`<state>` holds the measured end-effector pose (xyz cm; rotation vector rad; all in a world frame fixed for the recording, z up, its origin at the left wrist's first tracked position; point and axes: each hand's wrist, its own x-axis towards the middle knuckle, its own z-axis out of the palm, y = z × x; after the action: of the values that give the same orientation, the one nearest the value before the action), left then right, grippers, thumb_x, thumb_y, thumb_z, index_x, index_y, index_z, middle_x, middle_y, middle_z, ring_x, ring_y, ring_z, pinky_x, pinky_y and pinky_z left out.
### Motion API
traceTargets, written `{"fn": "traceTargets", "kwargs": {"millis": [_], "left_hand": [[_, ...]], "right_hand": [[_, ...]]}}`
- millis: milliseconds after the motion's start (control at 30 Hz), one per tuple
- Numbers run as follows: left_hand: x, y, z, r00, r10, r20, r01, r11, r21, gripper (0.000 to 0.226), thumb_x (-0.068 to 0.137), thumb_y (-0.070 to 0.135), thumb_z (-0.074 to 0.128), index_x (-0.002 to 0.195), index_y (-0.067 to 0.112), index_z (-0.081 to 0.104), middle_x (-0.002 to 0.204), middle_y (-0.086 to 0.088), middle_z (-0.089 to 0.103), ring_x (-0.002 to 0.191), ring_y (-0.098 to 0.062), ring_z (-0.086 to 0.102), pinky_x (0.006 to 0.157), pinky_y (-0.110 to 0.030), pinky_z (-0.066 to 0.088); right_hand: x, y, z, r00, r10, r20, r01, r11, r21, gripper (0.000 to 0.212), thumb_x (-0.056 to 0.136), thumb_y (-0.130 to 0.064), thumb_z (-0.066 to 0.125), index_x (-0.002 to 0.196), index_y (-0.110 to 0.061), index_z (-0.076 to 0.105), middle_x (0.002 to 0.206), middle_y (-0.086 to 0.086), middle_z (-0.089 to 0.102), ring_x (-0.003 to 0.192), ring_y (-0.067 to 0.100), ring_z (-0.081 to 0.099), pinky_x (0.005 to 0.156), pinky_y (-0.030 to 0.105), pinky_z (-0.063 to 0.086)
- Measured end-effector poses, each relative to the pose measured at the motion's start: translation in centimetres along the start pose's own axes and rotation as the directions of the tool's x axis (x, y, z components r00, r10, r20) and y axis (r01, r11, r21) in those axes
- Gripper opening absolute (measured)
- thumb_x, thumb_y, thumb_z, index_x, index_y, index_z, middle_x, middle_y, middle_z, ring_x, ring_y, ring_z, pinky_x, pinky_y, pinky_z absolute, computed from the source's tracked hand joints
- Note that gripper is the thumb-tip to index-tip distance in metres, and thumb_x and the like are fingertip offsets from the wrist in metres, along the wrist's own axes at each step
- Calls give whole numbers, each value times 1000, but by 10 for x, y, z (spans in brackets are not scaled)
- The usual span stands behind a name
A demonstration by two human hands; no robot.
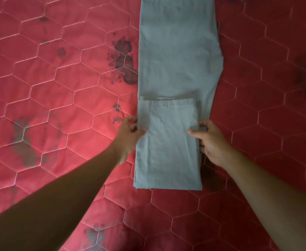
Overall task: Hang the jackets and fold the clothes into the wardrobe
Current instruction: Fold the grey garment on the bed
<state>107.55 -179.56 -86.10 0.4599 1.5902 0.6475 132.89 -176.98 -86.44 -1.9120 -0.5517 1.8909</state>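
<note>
- Red quilted bedspread [57,87] fills the view, with hexagon stitching and a dark flower print [125,60] at about 10 o'clock of centre.
- Pale grey-blue trousers [179,51] lie flat on it, running from 12 o'clock down to roughly 6 o'clock, just right of centre. The far end runs out of view.
- The near end is turned up over itself. The folded section [168,145] has its hem edge across the middle of the cloth.
- Left hand [128,134] is at 9 o'clock of the fold, fingers curled, thumb over the side edge, pinching the layers.
- Right hand [212,142] is at 3 o'clock of the fold, thumb on top, fingers along and under the edge, holding the layers together.
- Step in hand, as I read it: taking up the fold to turn it over again toward 12 o'clock.
- Risk: the hem on the fold sits narrower than the cloth beneath on the right side. A second turn could come out skewed if the edges aren't squared first.
- Risk: if either pinch catches only the top layer, the lower layer would slide out and bunch.
- Risk: thin, limp cloth; uneven lifting between the two hands would set creases.
- No wardrobe in view.
</note>
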Motion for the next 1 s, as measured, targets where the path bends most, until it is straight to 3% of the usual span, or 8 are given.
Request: {"fn": "traceTargets", "kwargs": {"millis": [100, 200, 367, 533, 700, 800, 867, 1000], "left_hand": [[-13, -14, -1, 1000, -16, -18, 16, 1000, -21, 43, 94, 8, 68, 126, 21, 43, 119, -5, 70, 104, -22, 71, 82, -39, 61], [-23, -21, 0, 996, -60, 62, 59, 998, 30, 43, 95, 6, 65, 133, 20, 50, 121, 0, 71, 102, -15, 72, 82, -35, 61], [-21, 12, -6, 968, -69, 243, 40, 992, 123, 49, 100, 8, 56, 139, 38, 52, 125, 6, 71, 108, -18, 71, 84, -45, 61], [7, 100, -2, 960, 129, 249, -161, 981, 109, 50, 99, 6, 57, 135, 40, 53, 124, 7, 70, 110, -19, 70, 97, -59, 52], [58, 179, 3, 956, 252, 149, -255, 967, 1, 52, 99, 8, 55, 144, 34, 46, 122, 0, 72, 104, -24, 71, 88, -43, 57], [67, 154, 4, 982, 102, 158, -123, 984, 130, 44, 98, 14, 57, 140, 28, 53, 119, -1, 73, 109, -27, 71, 90, -44, 57], [54, 108, 6, 989, 19, 146, -56, 966, 252, 44, 95, 9, 62, 137, 23, 57, 121, -2, 73, 110, -25, 70, 97, -45, 55], [31, 36, 1, 998, -44, 38, 41, 997, 61, 41, 84, 16, 73, 123, 12, 63, 116, -10, 74, 107, -32, 70, 99, -55, 53]], "right_hand": [[-12, 6, 0, 991, 52, 121, -43, 996, -83, 29, 89, -12, 74, 117, -20, 68, 109, 0, 77, 99, 20, 74, 81, 41, 58], [-13, 14, 0, 967, 135, 216, -109, 986, -127, 31, 90, -12, 73, 121, -17, 70, 112, 2, 77, 106, 22, 73, 96, 47, 54], [-16, 3, 4, 960, 145, 241, -146, 989, -16, 27, 101, -9, 58, 126, -11, 68, 119, 9, 74, 110, 26, 71, 104, 51, 50], [-6, -87, 14, 969, -85, 233, 70, 995, 73, 36, 101, 0, 49, 134, -8, 61, 121, 12, 73, 107, 27, 72, 93, 46, 58], [20, -189, 21, 929, -320, 188, 317, 947, 45, 27, 99, -15, 57, 124, -23, 64, 123, 5, 72, 109, 22, 70, 89, 38, 59], [37, -165, 18, 987, -131, 93, 149, 964, -220, 28, 96, -39, 62, 120, -25, 62, 119, 1, 68, 102, 19, 64, 89, 35, 48], [37, -116, 13, 998, -69, -11, 61, 939, -338, 35, 93, -35, 69, 121, -15, 65, 114, 3, 69, 93, 18, 64, 77, 32, 47], [23, -41, 1, 998, -64, -7, 58, 942, -330, 32, 86, -27, 78, 114, -12, 73, 105, 3, 76, 95, 20, 72, 80, 33, 54]]}}
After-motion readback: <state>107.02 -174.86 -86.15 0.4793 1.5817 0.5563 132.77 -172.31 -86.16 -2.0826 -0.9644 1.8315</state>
